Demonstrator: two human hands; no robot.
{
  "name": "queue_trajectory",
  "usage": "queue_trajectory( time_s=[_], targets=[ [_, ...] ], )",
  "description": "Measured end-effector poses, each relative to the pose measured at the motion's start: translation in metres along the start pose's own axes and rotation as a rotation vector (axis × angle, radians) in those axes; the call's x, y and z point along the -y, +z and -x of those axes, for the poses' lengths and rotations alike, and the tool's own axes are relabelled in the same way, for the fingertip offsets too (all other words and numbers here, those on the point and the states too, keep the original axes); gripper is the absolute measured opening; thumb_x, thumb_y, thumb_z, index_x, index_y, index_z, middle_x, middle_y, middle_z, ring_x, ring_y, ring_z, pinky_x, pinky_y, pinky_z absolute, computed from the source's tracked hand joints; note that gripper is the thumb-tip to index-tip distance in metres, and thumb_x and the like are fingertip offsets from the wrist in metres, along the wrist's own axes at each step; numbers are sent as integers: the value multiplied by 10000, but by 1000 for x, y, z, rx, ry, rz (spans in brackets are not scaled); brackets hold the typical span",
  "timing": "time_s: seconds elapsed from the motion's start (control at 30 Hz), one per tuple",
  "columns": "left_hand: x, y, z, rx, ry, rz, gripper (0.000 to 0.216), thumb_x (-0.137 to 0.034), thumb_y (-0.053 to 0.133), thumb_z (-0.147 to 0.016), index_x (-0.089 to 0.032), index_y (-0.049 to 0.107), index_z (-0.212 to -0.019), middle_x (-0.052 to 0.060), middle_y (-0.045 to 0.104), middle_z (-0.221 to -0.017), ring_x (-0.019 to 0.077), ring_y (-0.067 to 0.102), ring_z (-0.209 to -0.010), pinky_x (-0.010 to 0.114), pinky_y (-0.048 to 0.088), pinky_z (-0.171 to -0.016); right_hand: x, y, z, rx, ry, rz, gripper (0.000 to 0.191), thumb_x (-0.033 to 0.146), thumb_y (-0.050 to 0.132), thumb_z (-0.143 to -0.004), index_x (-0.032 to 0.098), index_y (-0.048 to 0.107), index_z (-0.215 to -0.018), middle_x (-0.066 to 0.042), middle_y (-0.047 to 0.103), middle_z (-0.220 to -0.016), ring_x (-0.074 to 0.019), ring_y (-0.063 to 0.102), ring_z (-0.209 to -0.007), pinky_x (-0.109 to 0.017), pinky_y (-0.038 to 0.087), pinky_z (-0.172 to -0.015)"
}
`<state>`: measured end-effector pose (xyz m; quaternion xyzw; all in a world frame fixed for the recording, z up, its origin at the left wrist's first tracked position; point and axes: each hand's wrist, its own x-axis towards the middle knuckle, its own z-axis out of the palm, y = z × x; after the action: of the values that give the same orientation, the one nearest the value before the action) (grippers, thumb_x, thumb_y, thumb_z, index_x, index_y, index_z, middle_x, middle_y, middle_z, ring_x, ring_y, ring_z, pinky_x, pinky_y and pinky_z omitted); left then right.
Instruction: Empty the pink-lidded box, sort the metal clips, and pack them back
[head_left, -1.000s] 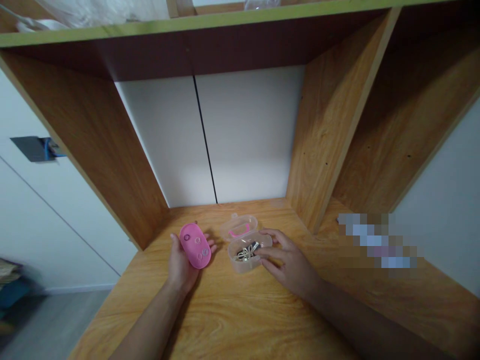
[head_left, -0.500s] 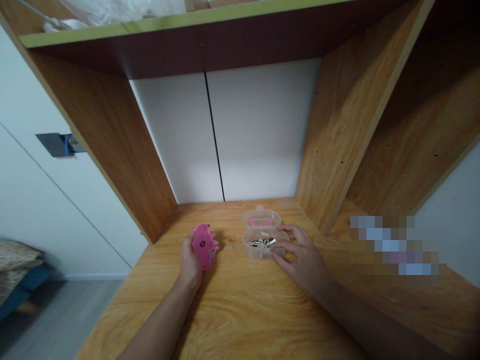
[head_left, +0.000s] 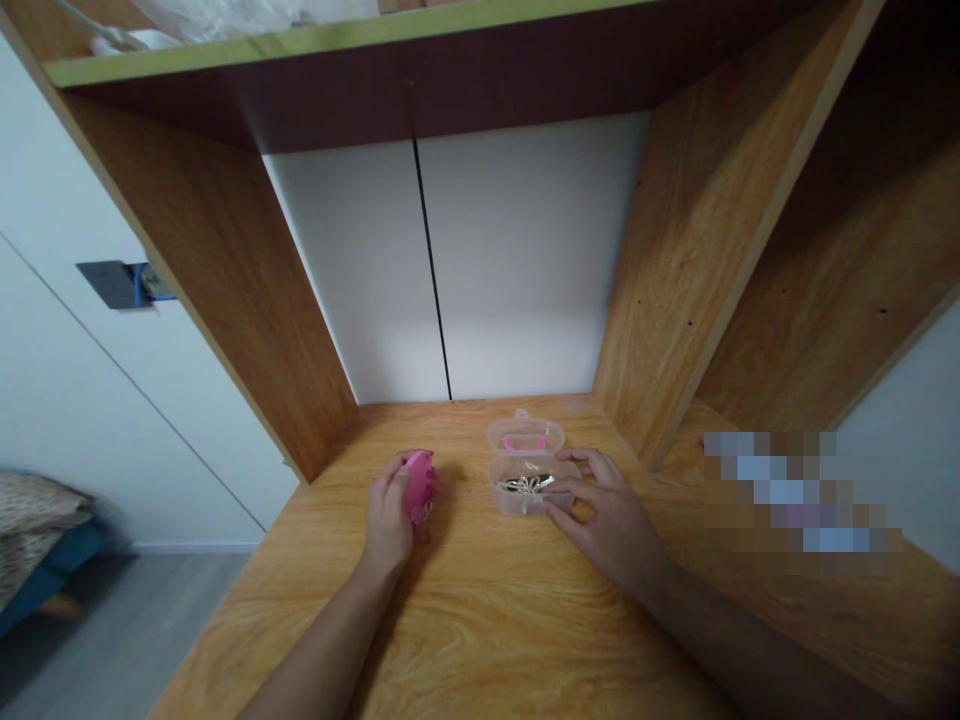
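Observation:
My left hand (head_left: 388, 515) is closed around a pink oval object (head_left: 418, 485), held tilted on edge above the desktop. Knobbly bumps run along the object's right side, and a small pale decoration shows near its lower end; its exact kind is unclear. To the right stands a clear plastic box (head_left: 517, 503) with its lid (head_left: 525, 436) swung open at the back. A pink handle-like strip (head_left: 526, 443) shows at the lid. Inside the box lie silvery and dark small items (head_left: 525, 485), perhaps hair clips. My right hand (head_left: 600, 505) grips the box's right end, thumb in front and fingers behind.
The wooden desktop (head_left: 465, 620) is enclosed by a left side panel (head_left: 217, 260), a right panel (head_left: 690, 230) and a white back wall (head_left: 517, 260). Overhead is a shelf (head_left: 360, 40) with plastic bags on it. A blurred-out patch (head_left: 795, 490) covers something at right.
My left hand has turned the pink object from showing its flat face to nearly edge-on, with the fingers now over its face. My right hand and the box hold still.

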<state>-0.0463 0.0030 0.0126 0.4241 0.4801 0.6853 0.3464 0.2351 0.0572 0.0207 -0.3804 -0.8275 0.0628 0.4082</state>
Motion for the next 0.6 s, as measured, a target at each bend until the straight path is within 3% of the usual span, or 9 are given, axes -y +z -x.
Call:
queue_trajectory(
  time_s=[0.17, 0.37, 0.47, 0.6],
  targets=[
    [-7, -6, 4, 125, 217, -286, 422, -504, 544, -924, -134, 719, -1028, 78, 729, -907, 205, 670, -777, 275, 507, -684, -1, 0, 0, -1, -16, -3, 89, 227, 716, -815, 280, 768, -865, -83, 577, -1205, -300, 568, -1133, -501, 498, -974],
    [-6, -12, 4, 121, 265, -298, 456, -513, 511, -944, -123, 712, -1070, 107, 747, -922, 234, 688, -818, 310, 517, -732, -3, 1, 1, -6, -31, -11, 87, 222, 720, -813, 274, 766, -866, -89, 575, -1194, -301, 567, -1124, -509, 501, -962],
    [-4, -12, 3, 39, 284, -257, 467, -532, 502, -946, -126, 685, -1082, 111, 737, -942, 233, 691, -833, 318, 528, -754, -3, 1, 0, -7, -27, -23, 93, 217, 717, -817, 277, 767, -867, -91, 571, -1201, -303, 562, -1131, -513, 506, -948],
    [-2, -9, -6, -271, 285, -177, 461, -559, 439, -975, -168, 590, -1166, 83, 680, -991, 198, 678, -844, 318, 541, -774, -2, 1, 0, 2, -25, -47, 96, 211, 713, -819, 274, 764, -870, -93, 574, -1200, -302, 562, -1134, -507, 515, -936]
  ],
)
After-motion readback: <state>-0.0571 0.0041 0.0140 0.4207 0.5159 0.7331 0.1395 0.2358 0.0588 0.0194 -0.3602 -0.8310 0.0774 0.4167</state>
